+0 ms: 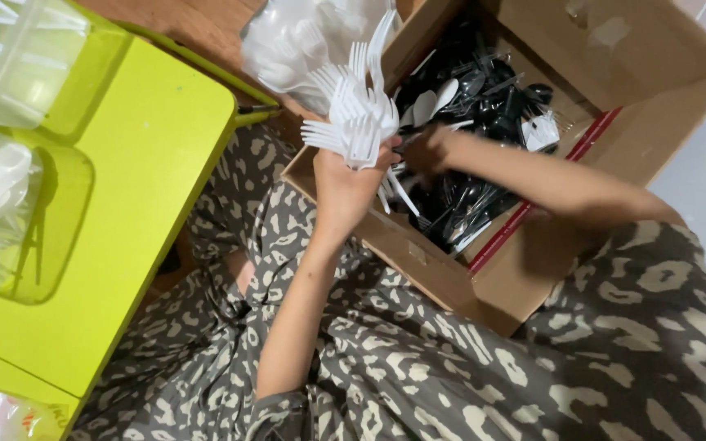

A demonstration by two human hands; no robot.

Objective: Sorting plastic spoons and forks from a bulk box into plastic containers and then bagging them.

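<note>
Left hand closed around white plastic forks, tines fanned toward 12 o'clock. Right hand in cardboard box, at 3 o'clock; grip cannot be told. Likely light, slick, brittle: best held by bundled handles.

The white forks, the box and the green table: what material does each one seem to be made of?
White forks: apparently thin moulded plastic, smooth and slightly glossy, held as a bunch in the left hand.
Box: brown cardboard, matte, with folded flaps and raw edges.
Green table: a smooth, shiny lime surface that mirrors nearby things; probably plastic or lacquered board, hard to tell which.
</note>
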